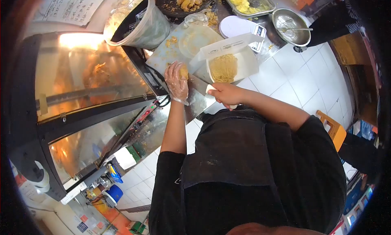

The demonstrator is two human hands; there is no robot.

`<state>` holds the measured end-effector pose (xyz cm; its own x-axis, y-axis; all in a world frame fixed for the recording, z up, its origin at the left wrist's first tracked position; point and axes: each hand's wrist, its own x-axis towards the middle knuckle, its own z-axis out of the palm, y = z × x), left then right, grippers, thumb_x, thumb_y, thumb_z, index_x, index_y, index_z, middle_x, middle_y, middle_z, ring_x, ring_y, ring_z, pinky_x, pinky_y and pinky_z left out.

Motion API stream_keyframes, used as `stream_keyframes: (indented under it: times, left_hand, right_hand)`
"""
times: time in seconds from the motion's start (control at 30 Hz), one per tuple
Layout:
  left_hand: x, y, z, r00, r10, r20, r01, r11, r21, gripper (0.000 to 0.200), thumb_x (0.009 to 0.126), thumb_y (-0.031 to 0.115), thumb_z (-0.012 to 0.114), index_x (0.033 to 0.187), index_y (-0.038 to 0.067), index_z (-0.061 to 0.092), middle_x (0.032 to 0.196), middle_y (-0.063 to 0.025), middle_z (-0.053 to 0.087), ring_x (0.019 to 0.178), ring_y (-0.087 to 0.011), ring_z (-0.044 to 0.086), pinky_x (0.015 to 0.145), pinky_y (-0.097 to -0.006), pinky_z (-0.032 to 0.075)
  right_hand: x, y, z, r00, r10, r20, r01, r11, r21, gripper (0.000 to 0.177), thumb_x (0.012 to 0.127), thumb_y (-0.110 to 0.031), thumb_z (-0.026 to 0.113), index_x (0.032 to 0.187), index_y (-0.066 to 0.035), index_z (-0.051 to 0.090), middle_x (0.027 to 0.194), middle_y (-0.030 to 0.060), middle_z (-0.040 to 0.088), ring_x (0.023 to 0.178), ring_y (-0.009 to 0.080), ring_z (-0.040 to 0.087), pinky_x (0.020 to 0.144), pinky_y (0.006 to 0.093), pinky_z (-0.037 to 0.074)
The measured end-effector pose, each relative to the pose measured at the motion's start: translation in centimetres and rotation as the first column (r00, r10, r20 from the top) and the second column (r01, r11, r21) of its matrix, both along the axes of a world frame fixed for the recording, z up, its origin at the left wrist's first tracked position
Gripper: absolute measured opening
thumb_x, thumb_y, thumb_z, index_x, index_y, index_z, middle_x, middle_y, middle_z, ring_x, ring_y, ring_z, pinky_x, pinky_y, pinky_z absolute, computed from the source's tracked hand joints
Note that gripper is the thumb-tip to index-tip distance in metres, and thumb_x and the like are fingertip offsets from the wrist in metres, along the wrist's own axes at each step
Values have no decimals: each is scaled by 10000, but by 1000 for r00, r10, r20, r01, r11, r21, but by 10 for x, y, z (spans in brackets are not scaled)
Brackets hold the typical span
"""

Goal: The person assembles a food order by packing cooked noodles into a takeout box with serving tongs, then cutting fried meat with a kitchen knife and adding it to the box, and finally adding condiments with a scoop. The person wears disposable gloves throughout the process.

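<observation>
My left hand [176,81], in a clear plastic glove, has its fingers wrapped round a brown piece of food [183,71] above the metal counter [197,97]. To its right my bare right hand [224,93] is closed round the white handle [210,89] of a knife. The blade points up and left toward the gloved hand; whether it touches the food I cannot tell. Just beyond my hands, an open white box [247,64] holds brown, crumbly food [223,68]. A cutting board [165,50] with crumbs lies behind my left hand.
A clear bucket [157,29] and a dark pan [173,10] with food pieces stand at the back. Right of them are a scale [236,26], a metal tray [266,8] of yellow food and a steel bowl [305,36]. A lit glass cabinet [93,72] borders the left.
</observation>
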<state>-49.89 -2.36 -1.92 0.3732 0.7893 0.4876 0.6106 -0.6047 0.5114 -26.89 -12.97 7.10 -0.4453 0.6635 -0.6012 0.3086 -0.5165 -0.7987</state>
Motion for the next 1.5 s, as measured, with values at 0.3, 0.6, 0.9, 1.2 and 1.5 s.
stream_keyframes:
  times: [0.3,0.6,0.9,1.2,1.5]
  left_hand:
    - [26,-29,34,999,20,35,-22,999,49,418,918,315,465,1233,78,604,1333,-175,542,1278,-402,447,1131,-548,275]
    - [122,-93,82,979,-201,32,200,979,45,443,919,276,458,1295,70,567,1391,-193,501,1326,-433,394,1123,-566,288]
    - [178,-55,57,928,-368,-55,371,924,87,491,767,171,506,1241,87,602,1380,-172,521,1303,-405,420,1150,-546,261]
    - [166,-43,37,957,-280,-81,289,948,131,507,757,194,543,1255,109,583,1382,-192,508,1267,-455,419,1095,-577,299]
    - [188,-53,48,958,-282,-43,285,936,206,511,867,310,521,1333,102,546,1431,-218,443,1291,-484,363,1065,-601,313]
  right_hand:
    - [29,-33,38,1000,7,-13,-7,1000,-10,313,1062,-328,404,1134,-36,492,735,71,560,488,175,568,443,346,495]
    - [104,-121,118,973,-116,201,96,989,110,296,1057,-317,453,1062,-35,546,728,69,553,745,168,605,709,362,484]
    - [123,-119,66,924,-369,100,377,923,-77,286,1058,-323,456,1077,-46,523,714,26,534,483,120,543,452,290,473]
    - [138,-85,18,939,-267,218,162,900,405,321,1046,-340,475,1049,-26,541,707,60,539,507,167,571,458,310,493]
    - [154,-48,47,964,-219,149,198,970,140,301,1040,-341,476,1063,-48,541,701,30,542,456,123,555,403,279,462]
